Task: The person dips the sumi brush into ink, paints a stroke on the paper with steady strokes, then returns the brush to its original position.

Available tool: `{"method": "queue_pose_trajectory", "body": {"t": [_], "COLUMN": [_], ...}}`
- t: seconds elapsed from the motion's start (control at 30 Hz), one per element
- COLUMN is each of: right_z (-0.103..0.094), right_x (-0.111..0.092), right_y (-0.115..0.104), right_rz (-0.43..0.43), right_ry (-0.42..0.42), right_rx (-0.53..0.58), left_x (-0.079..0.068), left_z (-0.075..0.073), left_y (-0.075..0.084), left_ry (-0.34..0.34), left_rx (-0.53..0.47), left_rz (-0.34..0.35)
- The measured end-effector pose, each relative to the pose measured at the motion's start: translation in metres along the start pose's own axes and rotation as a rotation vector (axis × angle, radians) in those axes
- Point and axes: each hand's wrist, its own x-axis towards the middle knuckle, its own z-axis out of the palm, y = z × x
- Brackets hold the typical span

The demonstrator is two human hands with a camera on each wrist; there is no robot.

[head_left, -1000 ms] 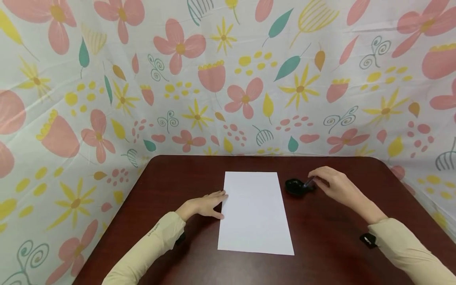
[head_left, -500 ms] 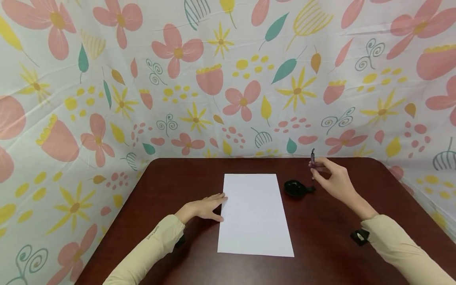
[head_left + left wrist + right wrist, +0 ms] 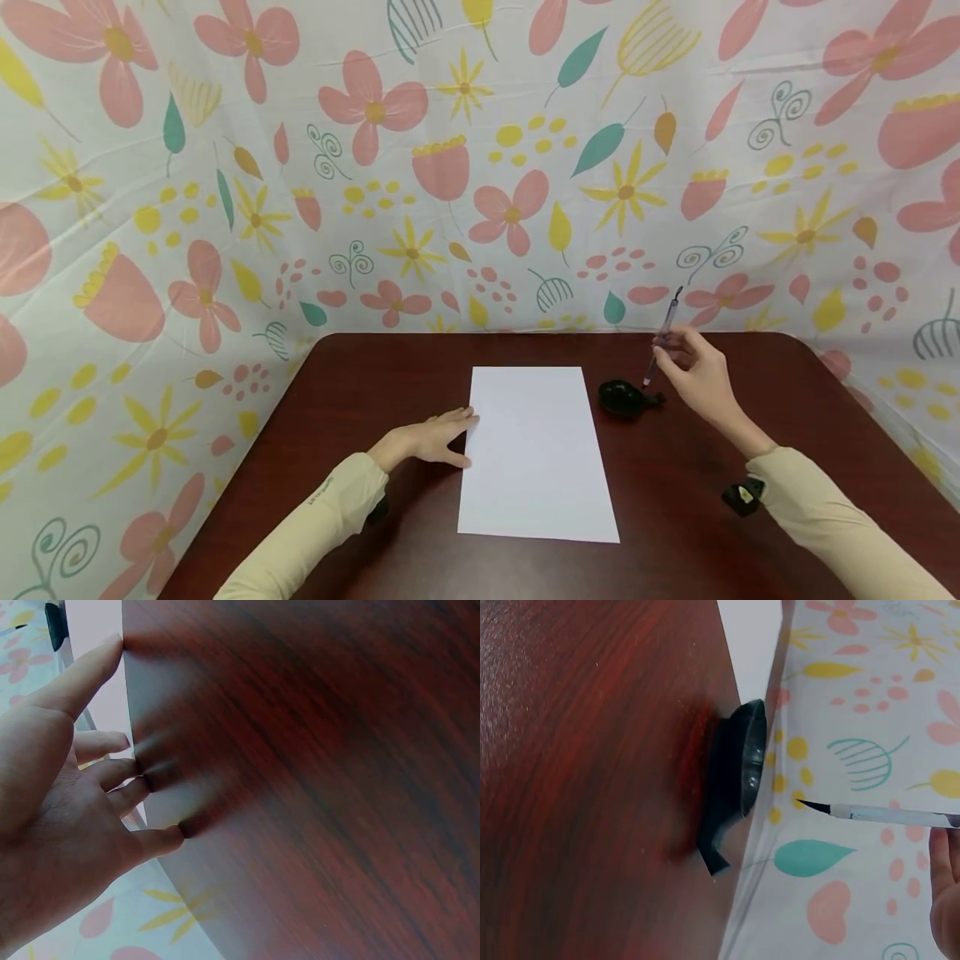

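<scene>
My right hand (image 3: 697, 371) pinches a slim writing brush (image 3: 671, 315) between thumb and fingers. The brush slants, its upper end away from the dish and its dark pointed tip low beside it. In the right wrist view the brush's (image 3: 885, 815) black bristles show apart from the black glossy dish (image 3: 731, 772), which has a short curved handle. On the table, this dish (image 3: 621, 398) sits right of a blank white sheet of paper (image 3: 536, 454). My left hand (image 3: 431, 437) lies with fingers spread, fingertips on the sheet's left edge; the left wrist view shows its palm side.
A dark red-brown wooden table (image 3: 360, 367) carries the paper and dish. White cloth printed with flowers (image 3: 517, 208) hangs behind the table and along both sides. A dark wrist device (image 3: 744, 497) shows below the right sleeve (image 3: 817, 500).
My right hand has lifted the brush from the dish's handle end and turned it, so that it now slants with its tip down near the dish. The left hand stays on the paper.
</scene>
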Motion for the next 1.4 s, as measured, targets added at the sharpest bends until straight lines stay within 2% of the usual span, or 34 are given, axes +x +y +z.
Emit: {"method": "queue_pose_trajectory", "body": {"t": [0.2,0.67,1.13,1.4], "right_z": [0.006,0.014,0.014,0.014], "right_x": [-0.005,-0.009,-0.002,-0.007], "right_y": [0.006,0.018,0.014,0.026], "right_rz": [0.061,0.183,0.177,0.213], "right_ry": [-0.035,-0.096,-0.083,-0.082], "right_rx": [0.045,-0.013,0.002,0.003], "left_x": [-0.001,-0.001,-0.001,-0.001], "left_z": [0.002,-0.002,-0.002,-0.001], "left_y": [0.000,0.000,-0.001,0.001], "left_ry": [-0.003,-0.002,0.003,-0.010], "left_rx": [0.001,-0.004,0.000,-0.014], "left_rz": [0.009,0.015,0.009,0.016]}}
